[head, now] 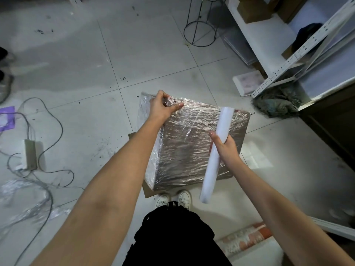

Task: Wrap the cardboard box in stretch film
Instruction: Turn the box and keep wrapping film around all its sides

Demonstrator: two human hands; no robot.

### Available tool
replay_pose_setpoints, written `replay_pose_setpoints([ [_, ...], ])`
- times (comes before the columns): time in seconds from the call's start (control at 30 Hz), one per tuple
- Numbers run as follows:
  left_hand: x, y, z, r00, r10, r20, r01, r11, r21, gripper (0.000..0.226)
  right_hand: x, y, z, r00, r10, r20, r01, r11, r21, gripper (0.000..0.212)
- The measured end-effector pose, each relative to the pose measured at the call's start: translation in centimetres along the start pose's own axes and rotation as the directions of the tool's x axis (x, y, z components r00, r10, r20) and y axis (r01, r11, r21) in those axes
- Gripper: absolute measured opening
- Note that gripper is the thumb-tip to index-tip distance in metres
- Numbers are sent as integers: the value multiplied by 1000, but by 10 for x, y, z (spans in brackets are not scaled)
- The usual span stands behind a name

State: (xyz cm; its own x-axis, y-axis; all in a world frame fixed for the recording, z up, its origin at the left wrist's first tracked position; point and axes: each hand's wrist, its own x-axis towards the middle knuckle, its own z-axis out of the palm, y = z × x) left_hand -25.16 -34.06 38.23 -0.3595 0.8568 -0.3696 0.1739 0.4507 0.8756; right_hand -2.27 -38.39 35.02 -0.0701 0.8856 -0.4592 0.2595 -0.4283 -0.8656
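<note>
A brown cardboard box (194,150) stands on the tiled floor in front of my feet, its top and left side covered in wrinkled clear stretch film (148,166). My left hand (162,106) grips the far left top corner of the box, fingers curled round bunched film there. My right hand (223,147) holds a white roll of stretch film (217,154) around its middle. The roll lies slanted over the right part of the box top, its far end near the far right corner.
A flat piece of cardboard (148,191) lies under the box. White metal shelving (299,54) stands at the right, with a rag heap (276,103) at its foot. Cables and a power strip (29,154) lie on the left. A wire stand (199,31) stands beyond.
</note>
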Motion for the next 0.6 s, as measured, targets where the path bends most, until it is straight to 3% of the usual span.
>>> replay_pose_setpoints([
  [0.23,2,-6,-6,999,-28,-43,26,999,-47,45,5,-1,-1,996,-83,30,86,989,-121,41],
  [0.4,0,-16,-11,997,-32,-63,28,998,-51,45,23,6,5,999,-33,-35,23,966,-257,48],
  [0.6,-2,-31,-21,994,-15,-107,10,999,-47,44,30,12,21,979,-113,-170,-9,807,-591,48],
])
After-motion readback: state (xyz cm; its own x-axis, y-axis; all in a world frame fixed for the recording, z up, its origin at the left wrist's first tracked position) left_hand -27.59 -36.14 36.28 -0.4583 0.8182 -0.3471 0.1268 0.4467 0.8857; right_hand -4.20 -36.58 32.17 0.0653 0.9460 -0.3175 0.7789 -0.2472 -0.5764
